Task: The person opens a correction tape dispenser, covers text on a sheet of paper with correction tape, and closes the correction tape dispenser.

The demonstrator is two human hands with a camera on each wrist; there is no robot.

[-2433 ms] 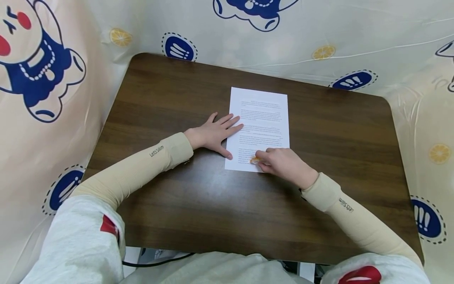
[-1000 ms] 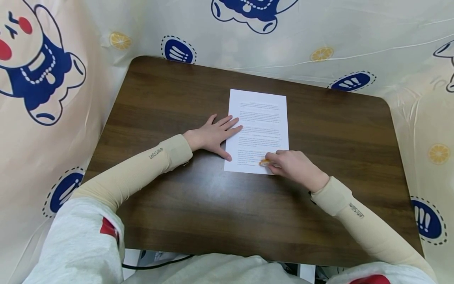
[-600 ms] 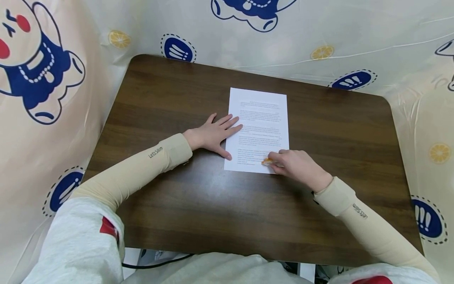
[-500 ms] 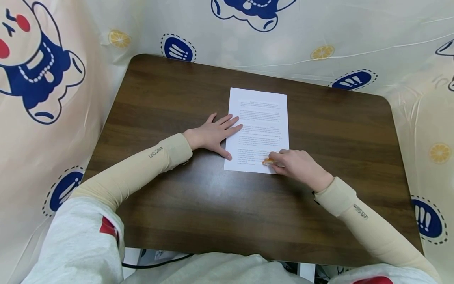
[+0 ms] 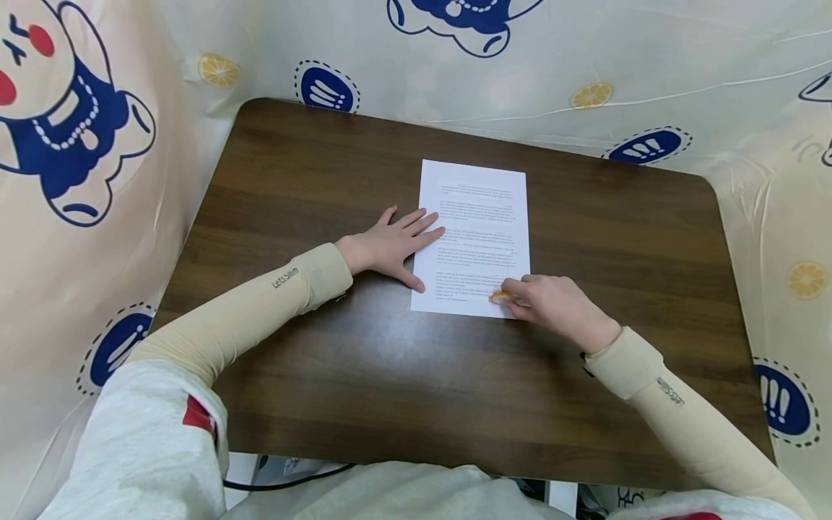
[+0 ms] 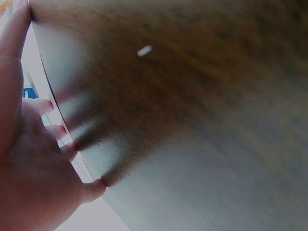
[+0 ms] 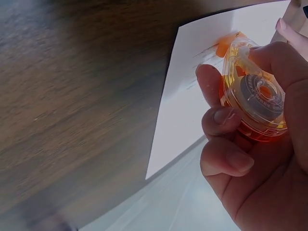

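Note:
A sheet of printed paper point(image 5: 477, 220) lies on the brown table. My left hand point(image 5: 393, 245) rests at its left edge with fingers spread, several fingertips over the sheet and the thumb at the lower left. My right hand point(image 5: 562, 307) holds an orange, clear-cased correction tape point(image 7: 255, 103) between thumb and curled fingers. In the head view the orange tip of the correction tape point(image 5: 498, 296) is at the lower lines of text, near the paper's bottom right. The right wrist view shows a reel inside the see-through case, with the orange tip pointed at the paper.
The dark wooden table point(image 5: 364, 390) spreads around the sheet. A pale curtain point(image 5: 455, 90) with blue cartoon prints hangs behind it and at both sides. Below the table's front edge runs a black cable point(image 5: 292, 482).
My right hand has slid to the right along the lower text lines with the correction tape held in it. The left hand and the paper stay in place.

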